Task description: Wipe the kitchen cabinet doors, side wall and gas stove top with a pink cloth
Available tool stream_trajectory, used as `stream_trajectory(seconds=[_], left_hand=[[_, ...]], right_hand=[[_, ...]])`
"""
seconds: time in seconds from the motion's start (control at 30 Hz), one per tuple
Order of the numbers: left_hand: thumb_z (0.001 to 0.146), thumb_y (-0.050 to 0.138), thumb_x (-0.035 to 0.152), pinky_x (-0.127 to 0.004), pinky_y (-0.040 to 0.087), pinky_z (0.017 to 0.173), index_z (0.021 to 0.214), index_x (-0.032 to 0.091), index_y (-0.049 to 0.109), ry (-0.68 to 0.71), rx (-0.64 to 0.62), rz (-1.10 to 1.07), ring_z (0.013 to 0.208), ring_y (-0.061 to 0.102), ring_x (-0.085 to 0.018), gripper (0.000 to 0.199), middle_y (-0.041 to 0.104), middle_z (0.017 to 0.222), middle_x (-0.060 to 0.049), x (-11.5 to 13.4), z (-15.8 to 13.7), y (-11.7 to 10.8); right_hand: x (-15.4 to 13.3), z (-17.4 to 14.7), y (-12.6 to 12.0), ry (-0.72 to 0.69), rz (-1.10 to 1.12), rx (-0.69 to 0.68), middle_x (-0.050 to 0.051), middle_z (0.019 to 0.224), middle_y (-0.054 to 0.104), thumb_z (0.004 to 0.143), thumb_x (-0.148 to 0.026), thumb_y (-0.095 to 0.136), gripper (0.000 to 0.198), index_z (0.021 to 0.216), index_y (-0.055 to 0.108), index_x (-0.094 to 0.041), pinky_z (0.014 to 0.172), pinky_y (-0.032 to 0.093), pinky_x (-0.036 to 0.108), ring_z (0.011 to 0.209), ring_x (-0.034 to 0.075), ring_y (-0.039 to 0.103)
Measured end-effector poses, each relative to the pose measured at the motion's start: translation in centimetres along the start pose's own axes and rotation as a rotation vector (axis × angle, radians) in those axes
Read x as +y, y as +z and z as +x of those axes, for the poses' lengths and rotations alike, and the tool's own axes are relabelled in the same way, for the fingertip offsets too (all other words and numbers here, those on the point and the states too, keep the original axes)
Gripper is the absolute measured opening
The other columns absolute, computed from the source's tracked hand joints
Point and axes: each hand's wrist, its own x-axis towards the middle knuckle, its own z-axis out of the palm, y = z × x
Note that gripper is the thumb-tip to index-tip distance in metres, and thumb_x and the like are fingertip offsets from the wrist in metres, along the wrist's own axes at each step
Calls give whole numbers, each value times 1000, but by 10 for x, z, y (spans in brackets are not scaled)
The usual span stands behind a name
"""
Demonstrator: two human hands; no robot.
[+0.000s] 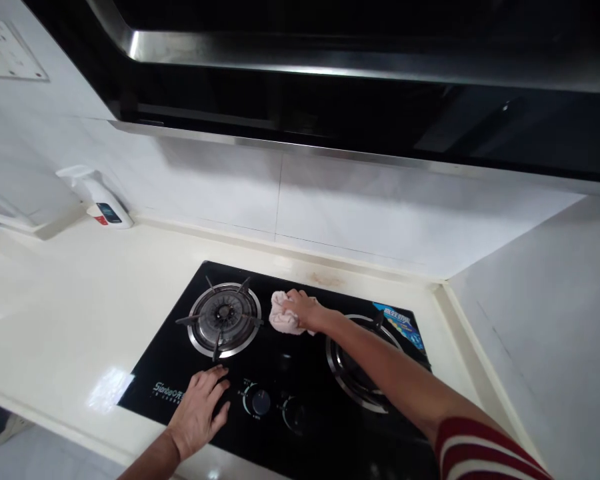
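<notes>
A bunched pale pink cloth [286, 316] lies against the black glass of the gas stove [260, 437], between its two burners. My right hand [303, 308] is closed over this cloth, its arm reaching across the right burner [336, 363]. Lower left, my left hand [200, 408] rests with fingers spread on the stove's front part, holding nothing. Its fingertips are just below the left burner [224, 312], and a control knob [261, 402] is to its right. My right forearm hides part of the right burner.
Overhead juts a black range hood [330, 107]. A white spray bottle [107, 200] leans at the back left of the cream counter [55, 293]. Behind the stove, the counter bears a brownish stain [326, 280]. Walls stand behind and to the right.
</notes>
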Motion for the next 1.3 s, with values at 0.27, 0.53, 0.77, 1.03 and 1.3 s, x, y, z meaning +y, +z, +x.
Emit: stream_trajectory(seconds=[0.27, 0.53, 0.77, 1.03, 1.3], left_hand=[[90, 55, 20, -43, 46, 100, 114, 20, 62, 0, 2, -23, 122, 57, -26, 24, 64, 127, -12, 3, 0, 0], [91, 54, 21, -42, 45, 100, 114, 20, 63, -16, -9, -19, 123, 57, -27, 24, 64, 129, -11, 2, -3, 4], [91, 58, 21, -39, 45, 99, 114, 20, 63, 53, 14, 34, 121, 58, -25, 23, 66, 127, -11, -2, 2, -1], [93, 58, 25, -39, 46, 96, 111, 21, 64, 100, 52, 50, 116, 61, -25, 19, 68, 123, -10, -8, 7, 1], [95, 56, 29, -41, 48, 92, 112, 22, 63, 89, 17, 37, 116, 62, -26, 20, 67, 123, -11, -15, 5, 8]], right_hand=[[72, 5, -13, 217, -69, -128, 13, 137, 52, 61, -23, 89, 88, 142, 55, -26, 91, 41, 35, 115, 26, 52], [163, -16, -14, 364, -40, -121, 17, 137, 51, 60, -23, 90, 95, 146, 51, -26, 91, 44, 36, 116, 32, 57], [249, -87, -5, 602, -9, -81, 18, 130, 56, 65, -27, 88, 80, 139, 59, -22, 89, 48, 39, 109, 35, 64], [264, -166, 30, 868, 101, 21, 21, 130, 54, 82, -39, 77, 73, 146, 50, -18, 84, 51, 39, 100, 31, 67], [220, -220, 69, 1048, 242, 71, 19, 135, 50, 90, -47, 68, 75, 153, 36, -20, 88, 50, 32, 101, 24, 67]])
